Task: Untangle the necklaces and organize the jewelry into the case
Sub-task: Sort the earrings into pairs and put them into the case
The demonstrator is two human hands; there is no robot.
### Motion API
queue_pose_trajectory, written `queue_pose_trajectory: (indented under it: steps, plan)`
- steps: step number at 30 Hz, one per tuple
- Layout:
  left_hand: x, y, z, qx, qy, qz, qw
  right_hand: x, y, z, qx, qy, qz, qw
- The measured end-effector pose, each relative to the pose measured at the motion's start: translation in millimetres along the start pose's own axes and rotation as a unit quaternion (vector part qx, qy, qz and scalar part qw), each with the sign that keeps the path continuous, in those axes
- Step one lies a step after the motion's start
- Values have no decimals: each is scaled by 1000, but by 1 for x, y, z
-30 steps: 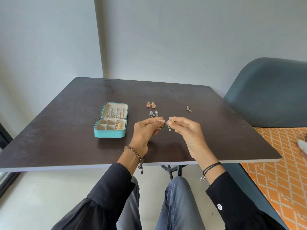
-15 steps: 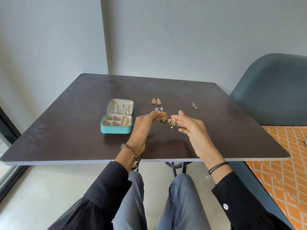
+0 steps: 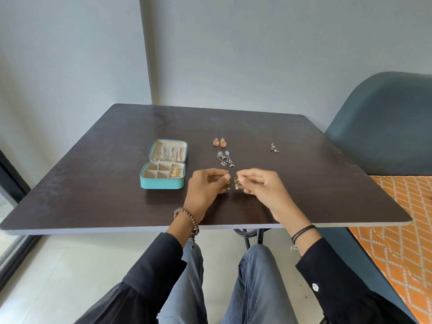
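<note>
As left hand [image 3: 205,190] and right hand [image 3: 261,185] pinch them, beaded earrings [image 3: 237,183] hang.

a home room; dark table [image 3: 117,183], cushioned seat [image 3: 385,127], plain walls

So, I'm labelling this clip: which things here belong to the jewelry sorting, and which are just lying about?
Job: teal case; green earrings, one pinched by left hand, one by right hand; orange studs; silver drop earrings; silver charm.
Lying about: blue chair; orange patterned cushion; worn beaded bracelet.
</note>
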State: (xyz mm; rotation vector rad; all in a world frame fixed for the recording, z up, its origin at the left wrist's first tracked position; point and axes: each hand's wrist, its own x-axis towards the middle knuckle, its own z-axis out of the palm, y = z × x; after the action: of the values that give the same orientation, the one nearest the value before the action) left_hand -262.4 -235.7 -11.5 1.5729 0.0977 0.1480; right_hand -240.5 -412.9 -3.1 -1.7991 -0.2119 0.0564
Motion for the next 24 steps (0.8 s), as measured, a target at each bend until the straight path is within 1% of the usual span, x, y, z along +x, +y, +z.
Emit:
queue_pose_trajectory:
  steps: [4,8,13,20,24]
  plan:
    - [7,1,3,85,20,11,996,12,7,7,-74,23,-12,997]
    - [16,4,5,122,21,3,992,22,7,12,-113,37,-23,993]
    - [22,4,6,172,20,19,985,30,6,15,-170,40,-41,984]
    - [26,6,6,226,25,26,973,33,7,15,-217,49,-50,974]
    - [27,7,8,229,58,38,971,35,9,5,-184,53,-34,981]
